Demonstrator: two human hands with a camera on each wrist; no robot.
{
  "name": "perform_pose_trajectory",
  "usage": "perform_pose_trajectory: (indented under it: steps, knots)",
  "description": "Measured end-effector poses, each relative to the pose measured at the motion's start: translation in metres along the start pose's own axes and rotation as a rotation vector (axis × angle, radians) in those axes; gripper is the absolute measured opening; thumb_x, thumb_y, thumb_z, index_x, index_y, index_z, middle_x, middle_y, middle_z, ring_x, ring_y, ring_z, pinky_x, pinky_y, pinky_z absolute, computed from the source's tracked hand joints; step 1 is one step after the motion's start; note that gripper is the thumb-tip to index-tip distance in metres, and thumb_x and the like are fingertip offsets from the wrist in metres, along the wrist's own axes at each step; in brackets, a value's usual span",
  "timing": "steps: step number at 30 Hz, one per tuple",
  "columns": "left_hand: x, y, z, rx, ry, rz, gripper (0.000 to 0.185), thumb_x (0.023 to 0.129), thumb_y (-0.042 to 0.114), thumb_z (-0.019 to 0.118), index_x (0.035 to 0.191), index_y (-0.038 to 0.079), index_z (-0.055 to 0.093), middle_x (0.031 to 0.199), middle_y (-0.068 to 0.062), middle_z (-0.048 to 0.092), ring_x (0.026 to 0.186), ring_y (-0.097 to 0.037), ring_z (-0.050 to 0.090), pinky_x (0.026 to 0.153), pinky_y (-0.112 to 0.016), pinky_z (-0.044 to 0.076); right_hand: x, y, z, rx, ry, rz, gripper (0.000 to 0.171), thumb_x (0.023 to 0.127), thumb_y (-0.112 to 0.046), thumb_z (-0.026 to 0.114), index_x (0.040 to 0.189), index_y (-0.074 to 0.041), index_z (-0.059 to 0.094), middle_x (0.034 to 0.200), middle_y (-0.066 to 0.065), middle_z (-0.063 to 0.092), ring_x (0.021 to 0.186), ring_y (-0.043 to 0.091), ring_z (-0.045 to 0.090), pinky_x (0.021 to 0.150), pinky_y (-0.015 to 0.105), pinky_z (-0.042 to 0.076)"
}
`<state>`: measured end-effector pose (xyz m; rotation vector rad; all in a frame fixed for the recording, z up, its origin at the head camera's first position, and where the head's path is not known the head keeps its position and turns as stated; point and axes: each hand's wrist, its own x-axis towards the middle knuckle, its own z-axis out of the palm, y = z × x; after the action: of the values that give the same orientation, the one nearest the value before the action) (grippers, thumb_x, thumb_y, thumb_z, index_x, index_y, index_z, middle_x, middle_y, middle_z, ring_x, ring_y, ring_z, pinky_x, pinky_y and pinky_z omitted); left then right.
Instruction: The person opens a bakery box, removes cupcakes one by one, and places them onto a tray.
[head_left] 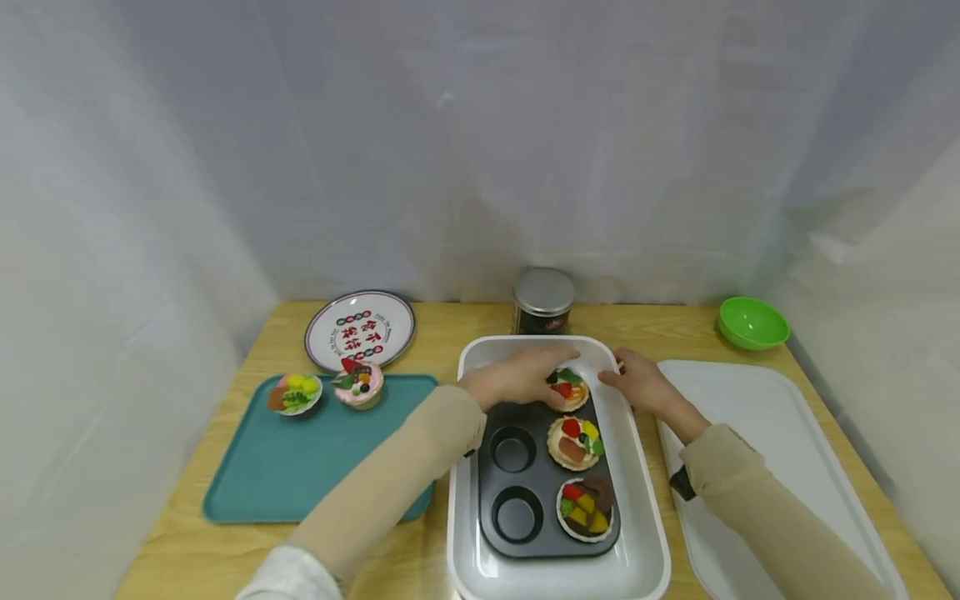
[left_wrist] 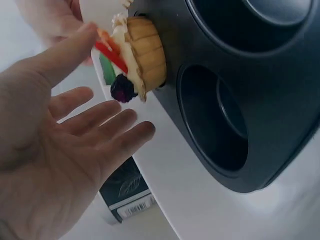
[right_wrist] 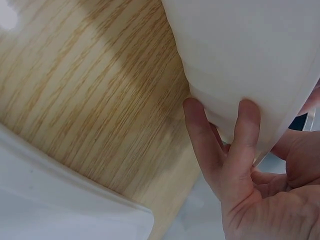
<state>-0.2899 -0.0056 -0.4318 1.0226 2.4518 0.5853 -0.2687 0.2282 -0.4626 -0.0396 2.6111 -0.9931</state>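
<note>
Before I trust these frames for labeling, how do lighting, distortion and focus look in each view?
Head view: even, soft light, wide-angle bending at the edges, sharp on the muffin pan. Left wrist view: left hand close and slightly soft, sheen on the pan. Right wrist view: white dish bright, nearly featureless; right hand in shade.

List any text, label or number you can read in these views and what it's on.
Round plate: red characters and ring lettering, too small to read.
Dark tin: red label patch, blurred.
Dark tin, left wrist view: barcode and leaf mark, digits unreadable.
Nothing else carries text.
</note>
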Motion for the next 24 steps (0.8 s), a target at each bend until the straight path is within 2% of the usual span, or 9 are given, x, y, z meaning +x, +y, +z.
perform_pose_trajectory:
  steps: [2,9,13,18,24]
  knots:
    - [0.004,0.001,0.004,0.032,-0.023,-0.002,0.076,0.098,0.022,0.076,0.163,0.008,0.038,0.168,-0.009,0.042,0.155,-0.024,0.041,0.129,-0.038,0.033,-0.001,-0.001,0.0,-0.004,0.002,-0.01,0.046,0.108,-0.023,0.058,0.141,0.008,0.048,0.122,0.03,0.063,0.076,0.022,0.06,0.055,0.031,0.05]
    - [0.01,0.004,0.011,0.038,-0.083,-0.02,0.076,0.096,0.012,0.077,0.162,0.009,0.039,0.166,-0.008,0.046,0.151,-0.023,0.045,0.128,-0.036,0.035,-0.002,-0.003,-0.001,0.009,-0.002,0.003,0.043,0.109,-0.023,0.058,0.139,0.006,0.049,0.111,0.024,0.063,0.062,0.017,0.052,0.052,0.029,0.047]
    - [0.011,0.005,0.015,0.074,-0.096,-0.029,0.078,0.096,0.014,0.078,0.163,0.011,0.037,0.166,-0.008,0.045,0.151,-0.022,0.044,0.128,-0.035,0.035,-0.001,-0.004,-0.001,0.002,-0.008,0.01,0.044,0.109,-0.023,0.057,0.14,0.006,0.048,0.113,0.025,0.063,0.065,0.017,0.054,0.053,0.029,0.048]
    - [0.012,0.006,0.017,0.122,-0.085,-0.034,0.074,0.096,0.015,0.078,0.16,0.012,0.041,0.158,-0.01,0.051,0.143,-0.022,0.051,0.122,-0.034,0.042,0.0,-0.003,-0.001,0.007,-0.014,0.012,0.045,0.109,-0.023,0.057,0.141,0.006,0.047,0.115,0.026,0.063,0.069,0.019,0.057,0.053,0.03,0.049]
    - [0.013,0.006,0.019,0.204,-0.022,0.007,0.053,0.094,0.015,0.08,0.14,0.013,0.054,0.132,-0.006,0.063,0.118,-0.019,0.061,0.106,-0.033,0.051,0.0,-0.001,-0.001,0.008,-0.014,0.009,0.044,0.109,-0.023,0.057,0.14,0.007,0.047,0.113,0.025,0.063,0.068,0.019,0.056,0.053,0.03,0.049]
